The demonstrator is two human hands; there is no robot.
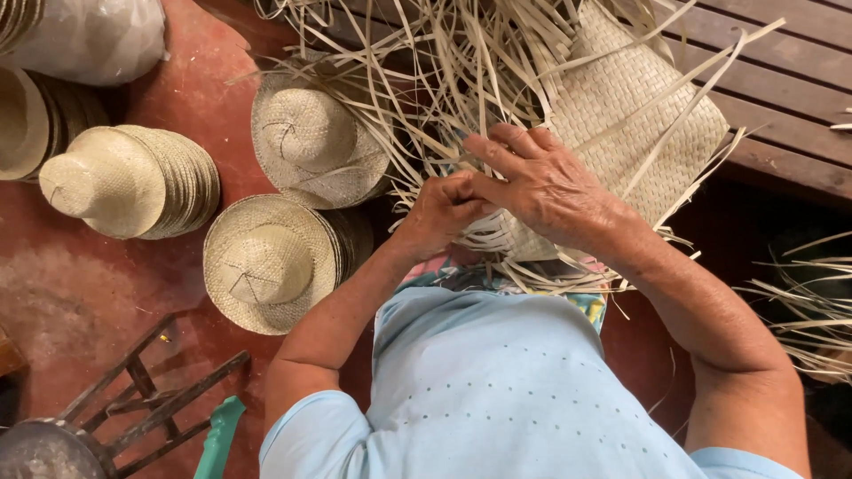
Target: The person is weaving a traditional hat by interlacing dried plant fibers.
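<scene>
Weaving (621, 106) half finished on lap, against bench (790, 80).
Left hand (441, 213) pinches loose strips (426, 80) at the edge; right hand (541, 182) lies flat, open, pressing them. Risk: a dry strip may crack if bent sharply. Hat stacks (266, 262) sit nearby.

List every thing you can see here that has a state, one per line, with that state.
Woven mat: unfinished, loose strips sticking out at its edges.
Left hand: closed, pinching strips at the mat's edge.
Right hand: fingers spread, pressing flat on the weave.
Hats: finished, stacked brim down on the floor.
White bag: full, lying on the floor.
</scene>
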